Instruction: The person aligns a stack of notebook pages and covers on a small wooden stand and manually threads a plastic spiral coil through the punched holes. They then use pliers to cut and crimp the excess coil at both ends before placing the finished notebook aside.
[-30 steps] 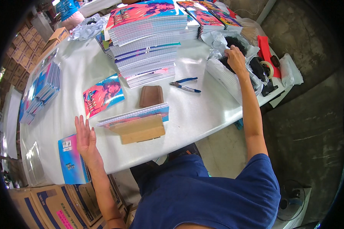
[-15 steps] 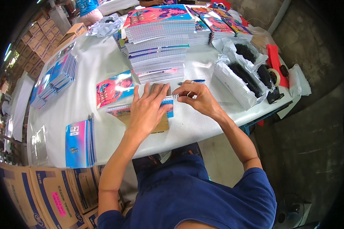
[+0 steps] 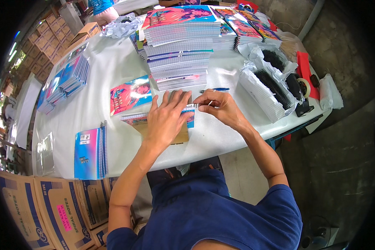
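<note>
My left hand [image 3: 166, 121] lies with fingers spread over a notebook [image 3: 191, 121], pressing its pages and brown board [image 3: 181, 138] against the table. Much of that notebook is covered by the hand. At the notebook's right side, my right hand [image 3: 221, 110] has thumb and forefinger pinched on the end of a wire spiral [image 3: 196, 106]. A pen [image 3: 221, 89] with a blue barrel rests just beyond the right hand. Left of the left hand sits a loose printed cover [image 3: 127, 96], pink and blue.
A tall stack of notebooks [image 3: 181, 43] rises beyond my hands. At right, an open pack of black spirals [image 3: 260, 98] stands near tape [image 3: 304, 86]. Bound notebooks [image 3: 87, 154] lie at front left, another pile [image 3: 68, 81] farther back. Cardboard boxes [image 3: 56, 208] stand below the table's left edge.
The whole view has shifted slightly, moving the table's contents a little to the right. Both hands keep nearly the same pose on the notebook and spiral.
</note>
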A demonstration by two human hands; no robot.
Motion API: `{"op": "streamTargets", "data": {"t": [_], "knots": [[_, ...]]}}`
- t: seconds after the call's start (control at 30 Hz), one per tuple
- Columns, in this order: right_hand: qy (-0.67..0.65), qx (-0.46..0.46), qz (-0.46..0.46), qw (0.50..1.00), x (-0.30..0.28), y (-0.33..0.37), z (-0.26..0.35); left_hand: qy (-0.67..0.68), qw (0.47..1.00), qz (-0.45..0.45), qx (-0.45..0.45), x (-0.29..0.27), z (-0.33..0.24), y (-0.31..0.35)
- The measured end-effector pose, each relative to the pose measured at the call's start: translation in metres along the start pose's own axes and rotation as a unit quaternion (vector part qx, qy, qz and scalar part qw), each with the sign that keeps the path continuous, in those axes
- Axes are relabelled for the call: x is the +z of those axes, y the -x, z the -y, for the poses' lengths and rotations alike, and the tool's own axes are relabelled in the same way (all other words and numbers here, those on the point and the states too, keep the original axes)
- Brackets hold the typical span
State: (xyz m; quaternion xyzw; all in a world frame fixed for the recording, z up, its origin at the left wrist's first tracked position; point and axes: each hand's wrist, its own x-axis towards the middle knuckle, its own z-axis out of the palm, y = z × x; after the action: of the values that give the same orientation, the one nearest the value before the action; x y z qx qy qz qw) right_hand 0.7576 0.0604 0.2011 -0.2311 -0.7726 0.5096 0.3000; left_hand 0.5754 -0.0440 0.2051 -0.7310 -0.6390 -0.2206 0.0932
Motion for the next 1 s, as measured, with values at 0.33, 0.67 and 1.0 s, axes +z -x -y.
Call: {"op": "streamTargets", "data": {"t": [0.33, 0.67, 1.0], "knots": [[0.106, -0.050, -0.042, 0.992, 0.002, -0.005, 0.010, -0.011, 1.000, -0.009, 0.017, 0.001, 0.002, 0.002], [0.006, 0.037, -0.001, 0.999, 0.000, 0.002, 0.012, -0.001, 1.000, -0.013, 0.012, 0.001, -0.001, 0.005], [0.086, -0.081, 0.057, 0.991, -0.007, 0.000, 0.017, 0.013, 1.000, -0.019, 0.005, 0.003, 0.001, 0.009]]}}
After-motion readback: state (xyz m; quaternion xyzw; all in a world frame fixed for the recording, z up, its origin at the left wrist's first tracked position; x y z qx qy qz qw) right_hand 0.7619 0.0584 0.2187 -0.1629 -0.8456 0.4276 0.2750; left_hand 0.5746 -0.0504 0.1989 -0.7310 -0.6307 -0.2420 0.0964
